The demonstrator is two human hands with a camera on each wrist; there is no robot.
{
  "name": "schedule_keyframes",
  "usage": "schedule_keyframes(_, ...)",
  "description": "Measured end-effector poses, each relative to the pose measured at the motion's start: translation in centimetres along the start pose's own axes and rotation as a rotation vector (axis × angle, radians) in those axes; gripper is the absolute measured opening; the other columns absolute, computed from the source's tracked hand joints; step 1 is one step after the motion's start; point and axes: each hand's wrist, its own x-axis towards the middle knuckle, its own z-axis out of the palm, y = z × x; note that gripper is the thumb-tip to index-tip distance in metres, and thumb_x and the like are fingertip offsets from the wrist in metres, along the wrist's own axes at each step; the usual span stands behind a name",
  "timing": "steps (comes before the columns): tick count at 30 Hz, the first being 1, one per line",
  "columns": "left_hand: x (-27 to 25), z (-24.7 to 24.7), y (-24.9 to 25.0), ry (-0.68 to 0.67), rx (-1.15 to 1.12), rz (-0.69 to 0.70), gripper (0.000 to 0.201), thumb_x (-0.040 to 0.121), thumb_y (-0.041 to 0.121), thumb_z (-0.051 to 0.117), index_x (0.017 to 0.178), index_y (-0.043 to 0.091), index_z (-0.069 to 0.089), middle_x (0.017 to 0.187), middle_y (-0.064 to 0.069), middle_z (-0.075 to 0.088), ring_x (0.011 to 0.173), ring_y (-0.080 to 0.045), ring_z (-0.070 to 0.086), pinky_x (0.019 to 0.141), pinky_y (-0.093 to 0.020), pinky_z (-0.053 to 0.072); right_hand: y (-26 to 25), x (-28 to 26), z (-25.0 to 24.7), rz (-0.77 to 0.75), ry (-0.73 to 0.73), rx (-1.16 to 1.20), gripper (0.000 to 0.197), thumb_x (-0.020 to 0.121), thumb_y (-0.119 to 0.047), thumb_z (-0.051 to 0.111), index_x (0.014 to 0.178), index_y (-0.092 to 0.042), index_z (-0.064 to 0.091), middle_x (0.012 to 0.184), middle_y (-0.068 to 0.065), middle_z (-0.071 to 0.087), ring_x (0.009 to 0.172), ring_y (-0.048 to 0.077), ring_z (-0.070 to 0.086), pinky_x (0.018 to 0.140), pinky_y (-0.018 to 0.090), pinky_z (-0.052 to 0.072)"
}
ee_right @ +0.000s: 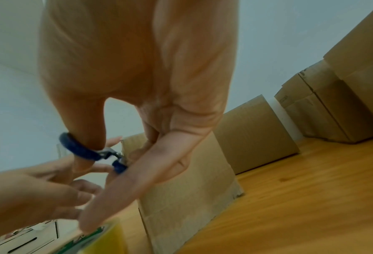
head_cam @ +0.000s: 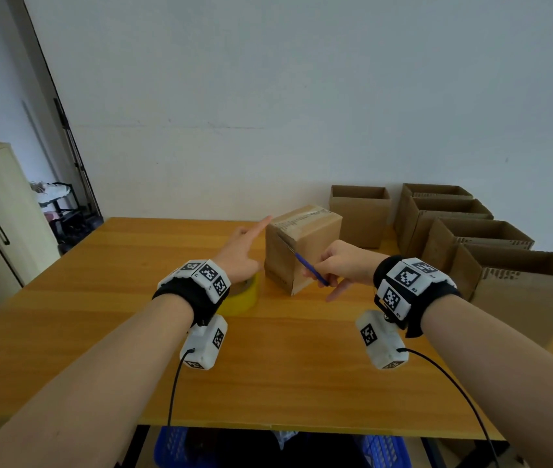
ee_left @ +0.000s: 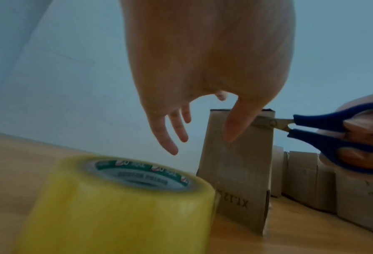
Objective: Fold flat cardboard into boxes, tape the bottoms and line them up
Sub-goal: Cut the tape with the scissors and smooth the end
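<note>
Head view: my left hand [head_cam: 239, 253] is spread loose, index finger pointing at the top edge of the taped box [head_cam: 302, 246] mid-table [head_cam: 99, 332]; my right hand [head_cam: 344, 265] grips blue scissors [head_cam: 310, 267] against its near side. Finished open boxes [head_cam: 470, 238] line the right edge. Left wrist view: tape roll [ee_left: 116, 202] sits just beside the box, fingers [ee_left: 169, 137] straight, holding nothing. Right wrist view: my thumb sits through a scissors handle loop [ee_right: 79, 149].
</note>
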Motion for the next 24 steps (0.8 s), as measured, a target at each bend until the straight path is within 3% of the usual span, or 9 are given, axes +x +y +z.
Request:
schedule_keyframes(4,0.5,-0.1,0.6,-0.019,-0.036,0.035,0.076,0.088,-0.006,0.04,0.143,0.046,0.029,0.145,0.004,0.032,0.109,-0.018,0.045,0.075,-0.025,0.043,0.0,0.4,0.2,0.023,-0.018,0.016,0.019,0.088,-0.019,0.067,0.081,-0.001,0.064,0.067,0.01,0.058,0.053,0.014,0.051,0.064,0.036,0.06)
schedule_keyframes(8,1.1,-0.1,0.1,-0.004,-0.075,0.045,0.072,0.09,-0.003,0.033,0.138,0.049,0.037,0.105,0.011,0.053,0.076,-0.016,0.045,0.062,-0.029,0.039,1.0,0.8,0.4,0.087,-0.085,-0.113,0.013,0.09,-0.018,0.062,0.09,-0.005,0.065,0.065,0.009,0.057,0.05,0.014,0.05,0.061,0.034,0.059)
schedule_keyframes(10,1.2,-0.1,0.3,-0.008,-0.083,0.075,0.064,0.093,0.0,0.033,0.139,0.044,0.039,0.132,0.003,0.051,0.071,-0.008,0.046,0.065,-0.022,0.037,1.9,1.0,0.8,0.084,-0.11,-0.201,0.012,0.091,-0.019,0.058,0.089,-0.016,0.07,0.066,0.006,0.06,0.056,0.015,0.055,0.061,0.032,0.06)
schedule_keyframes(12,1.2,-0.2,0.6,0.003,-0.084,0.099,0.053,0.097,0.007,0.035,0.141,0.036,0.039,0.15,0.004,0.035,0.11,-0.01,0.052,0.086,-0.021,0.037,2.5,1.4,1.1,0.074,-0.081,-0.266,0.014,0.09,-0.023,0.063,0.09,-0.016,0.074,0.071,0.006,0.063,0.063,0.016,0.058,0.065,0.031,0.06)
schedule_keyframes(14,1.1,0.0,0.9,0.025,-0.099,0.098,0.043,0.099,0.02,0.042,0.141,0.031,0.041,0.15,0.004,0.036,0.133,-0.014,0.038,0.101,-0.026,0.033,2.9,2.0,1.3,0.063,-0.044,-0.343,0.021,0.087,-0.026,0.067,0.093,-0.007,0.075,0.075,0.008,0.065,0.065,0.017,0.062,0.071,0.034,0.06)
schedule_keyframes(16,1.2,0.1,1.1,0.049,-0.095,0.095,0.048,0.092,0.039,0.054,0.138,0.028,0.045,0.144,0.005,0.043,0.131,-0.015,0.041,0.105,-0.034,0.038,3.2,2.6,1.3,0.049,-0.007,-0.415,0.021,0.084,-0.025,0.071,0.092,-0.005,0.075,0.08,0.008,0.068,0.068,0.02,0.067,0.071,0.036,0.06)
schedule_keyframes(18,1.2,0.3,1.6,0.063,-0.069,0.088,0.065,0.079,0.053,0.065,0.135,0.027,0.045,0.132,0.009,0.048,0.118,-0.015,0.05,0.097,-0.034,0.046,3.6,3.0,1.1,0.029,0.04,-0.478,0.022,0.08,-0.025,0.074,0.093,-0.006,0.074,0.088,0.009,0.071,0.073,0.023,0.07,0.068,0.036,0.061)
schedule_keyframes(20,1.3,0.6,2.0,0.081,-0.027,0.075,0.076,0.069,0.056,0.072,0.132,0.025,0.043,0.123,0.011,0.048,0.106,-0.014,0.054,0.085,-0.029,0.048,3.8,3.3,1.0,0.011,0.08,-0.546,0.022,0.078,-0.027,0.077,0.09,-0.009,0.074,0.089,0.009,0.072,0.07,0.022,0.069,0.064,0.034,0.061)
schedule_keyframes(24,1.9,1.1,2.2,0.126,0.085,0.075,0.077,0.066,0.053,0.077,0.125,0.023,0.04,0.124,0.003,0.052,0.097,-0.016,0.056,0.08,-0.032,0.052,4.2,3.2,1.0,-0.029,0.114,-0.657,0.018,0.076,-0.026,0.078,0.087,-0.012,0.077,0.084,0.006,0.071,0.065,0.018,0.061,0.064,0.031,0.056)
